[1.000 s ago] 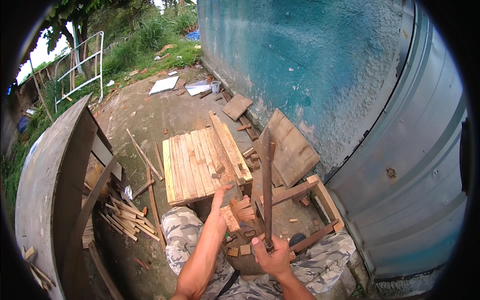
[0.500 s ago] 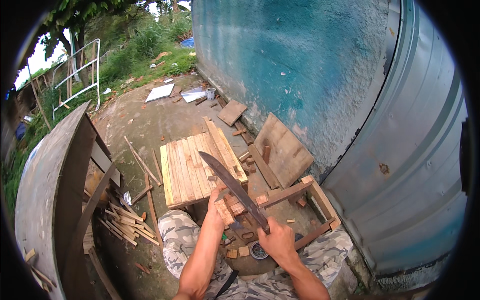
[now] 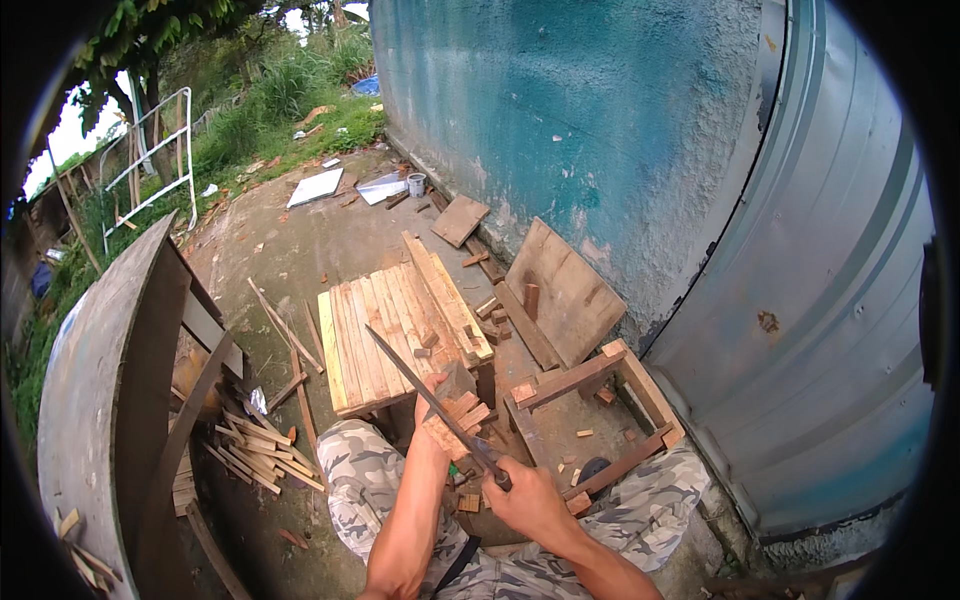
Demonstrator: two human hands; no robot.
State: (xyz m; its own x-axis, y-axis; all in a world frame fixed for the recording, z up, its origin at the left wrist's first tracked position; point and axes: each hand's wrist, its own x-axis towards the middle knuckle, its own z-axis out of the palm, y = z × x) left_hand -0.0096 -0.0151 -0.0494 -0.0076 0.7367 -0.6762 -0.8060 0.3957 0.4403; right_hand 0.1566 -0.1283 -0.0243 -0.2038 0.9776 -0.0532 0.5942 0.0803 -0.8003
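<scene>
A long knife (image 3: 425, 395) is gripped in the closed right hand (image 3: 528, 500); a wood block (image 3: 452, 425) is apparently clasped by the left hand (image 3: 432, 400), near the pallet's (image 3: 380, 335) near edge.

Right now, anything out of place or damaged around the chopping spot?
Mostly the mess: split sticks lie strewn on the concrete left of the knees, with chips around the wood piece that the left hand steadies. The right hand holds the long blade close over those fingers. The teal wall is flaking near its base.
</scene>
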